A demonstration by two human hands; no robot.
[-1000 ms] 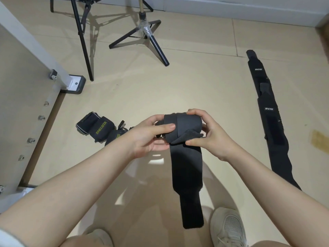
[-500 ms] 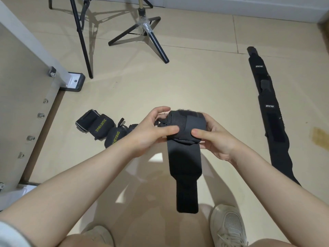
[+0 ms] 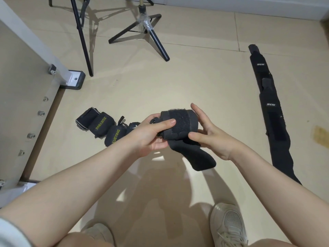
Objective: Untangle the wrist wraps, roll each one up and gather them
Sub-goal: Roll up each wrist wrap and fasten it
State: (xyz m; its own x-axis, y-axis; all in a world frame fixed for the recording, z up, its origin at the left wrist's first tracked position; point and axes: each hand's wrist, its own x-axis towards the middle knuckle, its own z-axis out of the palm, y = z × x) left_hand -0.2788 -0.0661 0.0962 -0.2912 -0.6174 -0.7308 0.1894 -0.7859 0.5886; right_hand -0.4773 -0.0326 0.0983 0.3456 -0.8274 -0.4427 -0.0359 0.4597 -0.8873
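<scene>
I hold a black wrist wrap (image 3: 179, 126) mostly wound into a roll above the floor, a short loose tail hanging below it. My left hand (image 3: 151, 136) grips the roll's left end, thumb on top. My right hand (image 3: 208, 134) pinches the right end, thumb under the roll and fingers behind it. Rolled black wraps with yellow lettering (image 3: 101, 126) lie on the floor to the left. Another long black wrap (image 3: 272, 118) lies stretched out flat on the right.
A pale panel with bolts and a black-footed white leg (image 3: 71, 81) stands at the left. Black tripod legs (image 3: 156, 41) spread across the floor at the back. My two shoes (image 3: 229, 227) show at the bottom edge. A white wall base runs along the top.
The hanging tail has become much shorter as more of the wrap was wound onto the roll. A hook-and-loop patch now faces up on the roll.
</scene>
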